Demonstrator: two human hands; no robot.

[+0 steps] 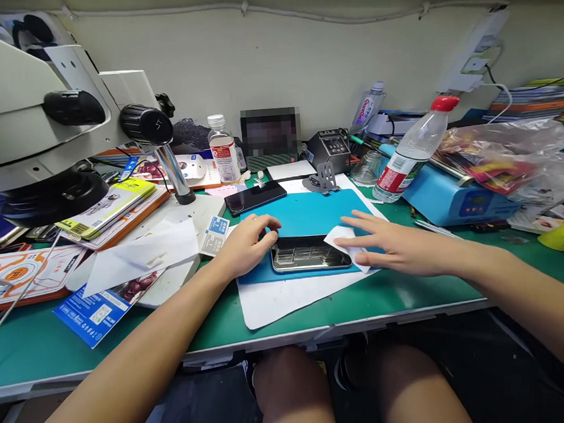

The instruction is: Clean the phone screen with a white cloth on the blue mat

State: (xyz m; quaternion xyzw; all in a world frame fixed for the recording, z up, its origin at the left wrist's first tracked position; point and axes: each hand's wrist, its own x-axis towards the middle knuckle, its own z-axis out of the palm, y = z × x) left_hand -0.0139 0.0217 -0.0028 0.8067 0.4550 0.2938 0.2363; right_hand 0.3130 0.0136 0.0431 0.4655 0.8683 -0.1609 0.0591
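A phone with a shiny dark face [310, 256] lies flat on a blue mat [310, 206] in front of me; reflected stripes cross its surface. My left hand [249, 243] is at its left end, fingers bent and apart, with the thumb at the phone's upper left corner. Over the right end, my right hand [378, 246] has its fingers spread. A white wipe [342, 238] lies under those fingers, partly covered by them, and overlaps the phone. Behind the mat's left part rests another dark phone [256, 198].
A microscope [29, 126] overhangs the left side, above boxes and paper [144, 250]. Behind the mat are a metal phone stand [325, 179] and a capped bottle [223, 150]. A red-capped bottle [406, 154] and a blue box [449, 193] stand right. White paper [288, 298] lies beneath the mat.
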